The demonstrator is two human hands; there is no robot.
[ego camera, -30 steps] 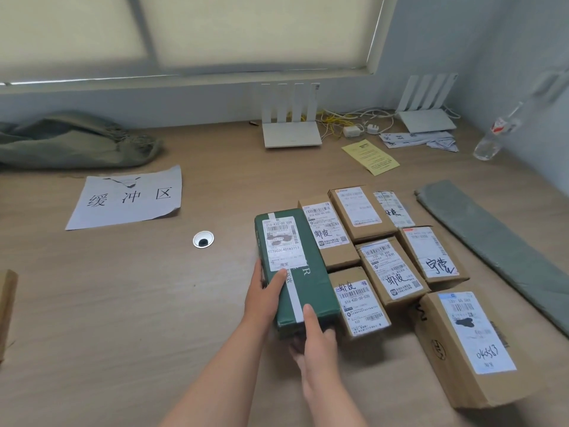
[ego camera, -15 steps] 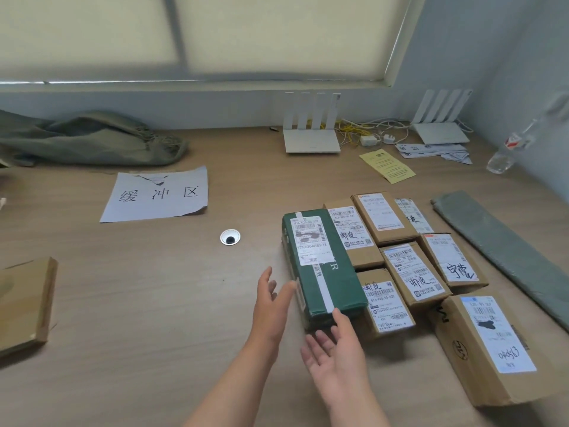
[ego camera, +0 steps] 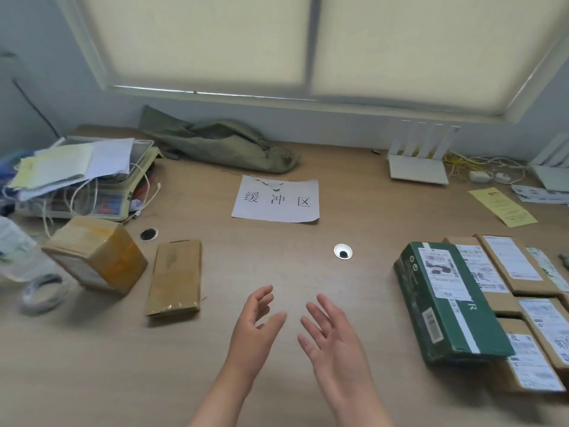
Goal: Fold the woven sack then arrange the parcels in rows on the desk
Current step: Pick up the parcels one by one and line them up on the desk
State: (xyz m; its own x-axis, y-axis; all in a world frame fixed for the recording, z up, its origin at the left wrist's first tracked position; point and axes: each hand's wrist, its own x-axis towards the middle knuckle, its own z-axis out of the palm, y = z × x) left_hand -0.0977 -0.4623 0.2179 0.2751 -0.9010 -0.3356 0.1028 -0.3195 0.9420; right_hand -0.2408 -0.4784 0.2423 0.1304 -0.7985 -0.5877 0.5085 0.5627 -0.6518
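Observation:
My left hand (ego camera: 255, 331) and my right hand (ego camera: 334, 340) hover empty over the middle of the desk, fingers spread, palms facing each other. A green parcel (ego camera: 446, 303) lies at the right, set against rows of brown labelled parcels (ego camera: 511, 266) that run off the right edge. To the left lie a flat brown parcel (ego camera: 175, 278) and a taller taped brown box (ego camera: 95, 257), both apart from the rows. A crumpled olive woven sack (ego camera: 221, 146) rests at the back of the desk under the window.
A paper sheet with printed characters (ego camera: 277, 198) lies mid-desk. Two cable holes (ego camera: 342, 251) (ego camera: 148, 234) open in the desk top. A scale piled with papers and cables (ego camera: 80, 180) fills the back left. A tape roll (ego camera: 44, 291), white routers (ego camera: 418, 164) and a yellow leaflet (ego camera: 502, 206) also sit here.
Both hands let go of the green parcel and drew away to the left. My view swung left, bringing the two loose brown parcels and the scale into sight.

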